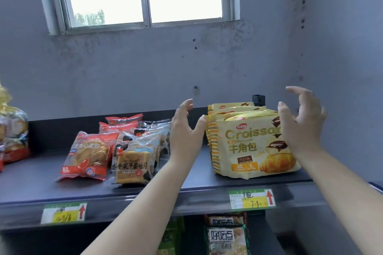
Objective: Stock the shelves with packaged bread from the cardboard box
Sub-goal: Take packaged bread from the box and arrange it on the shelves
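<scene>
Both my bare forearms reach up over the dark, smooth metal shelf (37, 180), my left hand (185, 130) and right hand (302, 122) held with fingers spread and curled, gripping nothing, on either side of the row of glossy yellow croissant bags (246, 147) standing upright at the shelf's right end. Left of my left hand, crinkly red-and-clear bread packets (89, 155) and clear toast packets (132, 163) lean in rows on the same shelf.

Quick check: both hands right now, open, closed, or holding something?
Left hand: open, empty, beside the croissant bags.
Right hand: open, empty, fingers curled.
</scene>
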Demonstrator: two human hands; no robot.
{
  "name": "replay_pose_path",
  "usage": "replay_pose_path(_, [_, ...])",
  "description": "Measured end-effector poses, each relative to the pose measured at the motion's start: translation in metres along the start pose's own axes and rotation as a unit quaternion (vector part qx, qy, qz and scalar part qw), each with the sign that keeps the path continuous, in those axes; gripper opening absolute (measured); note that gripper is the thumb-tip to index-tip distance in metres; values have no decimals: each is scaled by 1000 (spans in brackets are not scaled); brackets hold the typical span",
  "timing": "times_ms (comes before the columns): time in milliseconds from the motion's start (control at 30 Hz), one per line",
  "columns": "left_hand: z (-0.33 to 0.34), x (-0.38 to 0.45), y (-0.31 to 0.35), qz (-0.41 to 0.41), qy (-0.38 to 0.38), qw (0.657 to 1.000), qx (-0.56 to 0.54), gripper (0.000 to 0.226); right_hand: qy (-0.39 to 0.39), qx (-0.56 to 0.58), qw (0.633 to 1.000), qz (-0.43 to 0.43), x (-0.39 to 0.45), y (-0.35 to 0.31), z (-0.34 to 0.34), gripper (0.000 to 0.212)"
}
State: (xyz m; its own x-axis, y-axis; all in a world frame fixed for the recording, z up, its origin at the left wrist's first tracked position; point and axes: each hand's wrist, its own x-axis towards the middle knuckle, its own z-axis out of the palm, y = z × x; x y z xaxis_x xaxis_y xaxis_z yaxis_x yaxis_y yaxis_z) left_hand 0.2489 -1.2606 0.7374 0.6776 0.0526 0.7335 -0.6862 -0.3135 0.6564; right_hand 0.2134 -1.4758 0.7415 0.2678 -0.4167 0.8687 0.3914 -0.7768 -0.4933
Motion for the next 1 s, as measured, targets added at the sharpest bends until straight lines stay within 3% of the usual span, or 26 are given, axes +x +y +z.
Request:
replay_pose_path(133, [-49,-7,-6,174,-13,961,213,46,-7,-51,979,-196,-14,-38,18,32])
replay_pose_path(233, [-88,-15,-18,173,-4,949,263,48,-36,-26,960,-275,-34,-75,39,28])
replay_pose_path(300, [-115,-17,-34,124,14,961,247,49,-81,9,959,-273,-49,-98,56,27])
replay_pose_path(433, [-155,-14,-63,-40,60,987,144,38,-227,92,964,-106,-82,-134,94,38])
replay_pose_path(633, [-173,-4,-92,-205,15,979,-2,42,-361,151,914,103,-117,-155,145,57])
replay_pose_path(833, [-158,7,-108,-311,-53,941,-124,54,-336,237,865,289,-135,-162,177,59])
replay_pose_path(1000, [-144,10,-117,-322,-91,930,-150,58,-321,222,860,329,-141,-160,193,49])
